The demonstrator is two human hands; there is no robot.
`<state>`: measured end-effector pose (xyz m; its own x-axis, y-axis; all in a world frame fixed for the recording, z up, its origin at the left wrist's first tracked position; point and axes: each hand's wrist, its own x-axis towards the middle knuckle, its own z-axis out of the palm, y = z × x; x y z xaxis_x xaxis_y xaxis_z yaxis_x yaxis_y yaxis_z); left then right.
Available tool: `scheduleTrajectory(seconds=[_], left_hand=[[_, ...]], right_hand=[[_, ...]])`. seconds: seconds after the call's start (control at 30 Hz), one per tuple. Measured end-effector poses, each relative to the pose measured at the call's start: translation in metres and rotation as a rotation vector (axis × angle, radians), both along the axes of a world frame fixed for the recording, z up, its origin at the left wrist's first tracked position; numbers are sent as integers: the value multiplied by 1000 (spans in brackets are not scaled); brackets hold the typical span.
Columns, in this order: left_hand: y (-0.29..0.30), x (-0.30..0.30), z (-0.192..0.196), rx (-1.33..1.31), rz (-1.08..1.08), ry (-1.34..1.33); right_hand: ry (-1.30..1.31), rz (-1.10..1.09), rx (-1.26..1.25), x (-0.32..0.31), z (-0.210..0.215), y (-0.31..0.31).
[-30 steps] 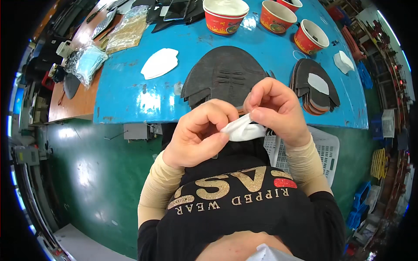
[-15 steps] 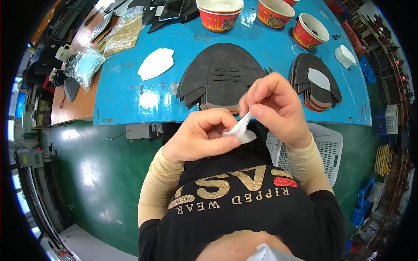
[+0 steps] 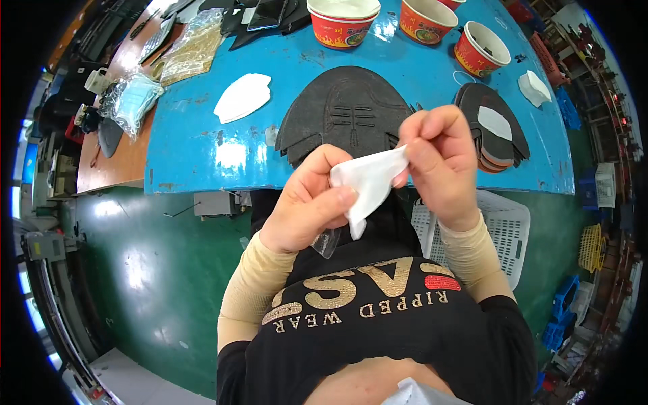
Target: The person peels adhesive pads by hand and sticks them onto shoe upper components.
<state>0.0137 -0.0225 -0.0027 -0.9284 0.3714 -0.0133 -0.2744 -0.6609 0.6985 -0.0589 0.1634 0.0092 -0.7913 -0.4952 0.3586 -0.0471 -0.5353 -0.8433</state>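
A thin, soft white sheet [image 3: 368,182] is stretched between my two hands, over the table's near edge. My left hand [image 3: 307,202] pinches its left side between thumb and fingers, and my right hand [image 3: 442,158] pinches its upper right corner. A bit of clear plastic film [image 3: 327,243] hangs under my left hand; whether that hand holds it too, I cannot tell. Just beyond my hands lies a stack of black shoe upper pieces [image 3: 347,104] with stitched lines and slots. To the right is a smaller stack of black pieces [image 3: 496,138] with a white patch [image 3: 494,123] on top.
On the blue table [image 3: 196,158] lie white cut pieces [image 3: 243,98] at left and a folded white piece [image 3: 534,88] at right. Red paper bowls [image 3: 344,27] stand at the back. A phone [image 3: 268,15] lies far left. Under the table is a white plastic basket [image 3: 506,233].
The white sheet, crumpled between my fingers before, is now spread out wider. My hands have moved apart, the right one slightly up and right. Clear film now shows below my left hand.
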Motion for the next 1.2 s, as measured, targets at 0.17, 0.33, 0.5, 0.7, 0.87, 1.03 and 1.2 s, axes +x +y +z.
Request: scheduleTrajectory(seconds=[0.17,0.33,0.5,0.7,0.87,1.03,1.2], left_hand=[[-6,1,-6,-177,-30,180],[-3,0,-4,-81,137,80],[0,2,0,-189,246,85],[-3,0,3,-499,326,221],[-8,0,13,-642,283,356],[2,0,7,-373,373,245],[11,-1,-3,-436,466,224]], right_hand=[[139,-83,77,-2,2,2],[92,-61,57,4,4,0],[-8,-93,15,7,-3,0],[110,-107,-9,6,-6,12],[144,-94,62,3,-9,20],[-285,108,-62,7,-12,5],[-272,179,202,24,-19,-5]])
